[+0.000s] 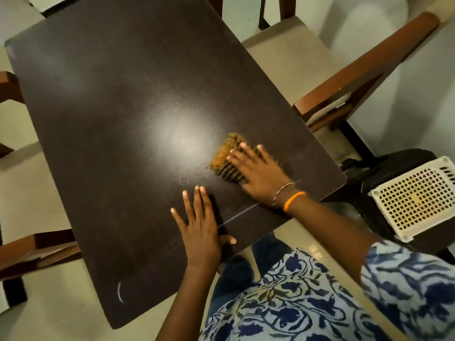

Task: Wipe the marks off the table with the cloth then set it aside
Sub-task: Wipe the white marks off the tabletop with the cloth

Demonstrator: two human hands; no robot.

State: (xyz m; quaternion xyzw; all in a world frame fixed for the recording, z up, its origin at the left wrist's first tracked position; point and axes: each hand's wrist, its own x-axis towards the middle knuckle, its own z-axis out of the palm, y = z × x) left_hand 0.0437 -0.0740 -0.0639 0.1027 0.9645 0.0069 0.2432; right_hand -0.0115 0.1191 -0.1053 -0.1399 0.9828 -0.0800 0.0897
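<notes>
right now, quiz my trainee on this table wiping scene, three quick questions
1. True or false: the left hand lies flat on the dark table and holds nothing.
2. Which hand presses on the orange-brown cloth? A) left B) right C) both
3. Fill in: a curved white chalk mark shows near the table's ____ corner, far from the cloth.

Key
1. True: its fingers are straight and spread.
2. B: the right hand, with the orange wristband, covers the cloth with straight fingers.
3. Near-left; a thin straight white line also runs between the hands.
</notes>
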